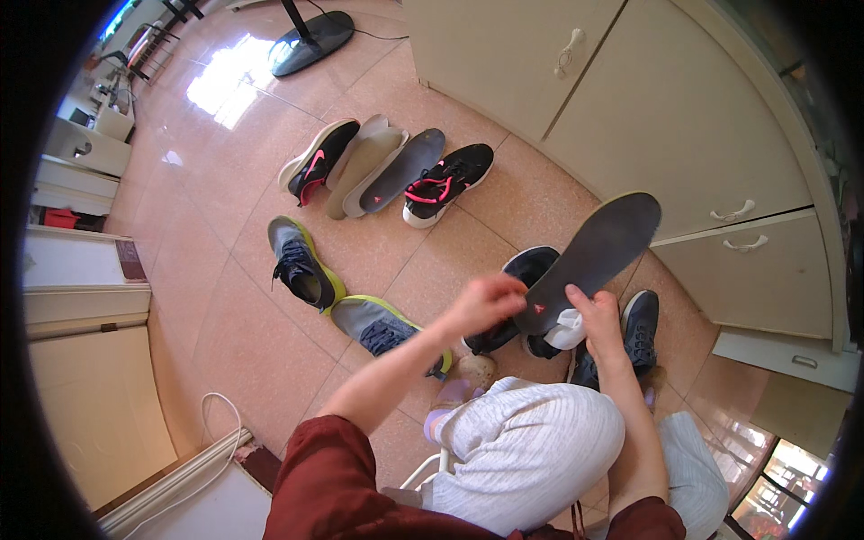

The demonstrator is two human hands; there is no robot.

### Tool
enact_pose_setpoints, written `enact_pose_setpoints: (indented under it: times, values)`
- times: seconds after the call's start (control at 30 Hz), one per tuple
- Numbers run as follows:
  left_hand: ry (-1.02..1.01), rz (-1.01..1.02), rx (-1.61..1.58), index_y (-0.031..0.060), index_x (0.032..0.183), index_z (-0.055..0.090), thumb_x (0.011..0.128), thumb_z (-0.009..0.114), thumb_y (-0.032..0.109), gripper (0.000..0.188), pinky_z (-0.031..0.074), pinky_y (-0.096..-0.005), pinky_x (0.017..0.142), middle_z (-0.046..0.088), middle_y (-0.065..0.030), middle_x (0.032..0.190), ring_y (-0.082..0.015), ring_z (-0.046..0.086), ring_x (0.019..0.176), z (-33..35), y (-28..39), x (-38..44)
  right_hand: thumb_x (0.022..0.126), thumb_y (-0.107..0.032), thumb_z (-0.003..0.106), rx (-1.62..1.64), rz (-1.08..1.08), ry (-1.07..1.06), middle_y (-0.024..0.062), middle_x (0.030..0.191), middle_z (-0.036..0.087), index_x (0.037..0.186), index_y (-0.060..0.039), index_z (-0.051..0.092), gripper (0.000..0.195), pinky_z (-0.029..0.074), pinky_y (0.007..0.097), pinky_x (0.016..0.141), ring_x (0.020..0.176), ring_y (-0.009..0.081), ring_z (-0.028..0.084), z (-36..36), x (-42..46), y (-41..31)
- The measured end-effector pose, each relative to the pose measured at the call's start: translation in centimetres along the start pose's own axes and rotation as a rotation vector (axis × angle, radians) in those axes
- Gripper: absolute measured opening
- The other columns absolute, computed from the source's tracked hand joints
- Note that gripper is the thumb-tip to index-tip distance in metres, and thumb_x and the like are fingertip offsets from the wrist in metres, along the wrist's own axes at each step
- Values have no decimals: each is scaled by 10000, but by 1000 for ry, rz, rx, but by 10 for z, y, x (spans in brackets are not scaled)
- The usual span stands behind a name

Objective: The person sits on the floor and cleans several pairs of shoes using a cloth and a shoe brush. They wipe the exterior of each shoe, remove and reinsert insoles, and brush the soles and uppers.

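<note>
A dark grey shoe insole (594,253) with a small red mark at its heel is held up by my right hand (604,320), thumb on its face. A crumpled white tissue or cloth (567,329) is tucked in that same hand against the insole's heel end. My left hand (487,302), blurred by motion, is at the insole's left edge; whether it grips the edge cannot be made out. Beneath the insole a black shoe (532,264) on the floor is partly hidden. A dark blue-grey lace-up shoe (639,331) stands right of my right hand.
Several loose insoles (368,165) lie between two black Nike sneakers with pink trim (317,162) (451,182). Grey-navy sneakers with yellow-green soles (300,263) (378,327) sit to the left. Cream cabinets (675,115) border the right; a black round stand base (312,44) is farther off.
</note>
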State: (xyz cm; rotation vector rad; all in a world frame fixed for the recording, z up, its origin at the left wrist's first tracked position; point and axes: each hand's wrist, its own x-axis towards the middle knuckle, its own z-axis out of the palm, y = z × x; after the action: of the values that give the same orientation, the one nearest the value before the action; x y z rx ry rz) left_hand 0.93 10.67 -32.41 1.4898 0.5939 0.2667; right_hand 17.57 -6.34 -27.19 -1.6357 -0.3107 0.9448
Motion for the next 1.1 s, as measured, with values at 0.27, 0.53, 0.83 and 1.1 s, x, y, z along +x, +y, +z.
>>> enact_pose_setpoints:
  times: [0.27, 0.53, 0.83, 1.1]
  values:
    - [504, -149, 1164, 218, 1233, 639, 804, 682, 193, 432, 392, -497, 1083, 419, -65, 1502, -393, 330, 1394, -210, -82, 98, 873, -128, 717, -165, 150, 120, 80, 950, 705, 986, 65, 686, 226, 511, 294, 746, 830, 139, 640, -98, -34, 6]
    - [207, -256, 1415, 265, 1290, 533, 861, 536, 92, 462, 496, -489, 968, 406, -51, 1472, -386, 458, 1256, -224, -137, 88, 894, -162, 704, -104, 316, 212, 97, 1056, 701, 1099, 49, 650, 299, 527, 318, 831, 929, 173, 664, -165, -65, 1]
    - [628, 134, 1256, 59, 972, 627, 767, 661, -2, 217, 509, -428, 789, 613, -128, 994, -352, 615, 958, -225, -63, 46, 882, -106, 685, -183, 395, 198, 112, 1039, 714, 1124, 33, 650, 281, 546, 327, 832, 905, 192, 688, -220, -96, -86]
    - [439, 731, 839, 67, 885, 629, 637, 629, -92, 295, 497, -396, 755, 606, -99, 913, -300, 595, 883, -31, 22, -27, 908, -122, 664, 78, 338, 216, 115, 1062, 702, 1163, 30, 612, 302, 582, 336, 815, 912, 191, 700, -231, -157, -107]
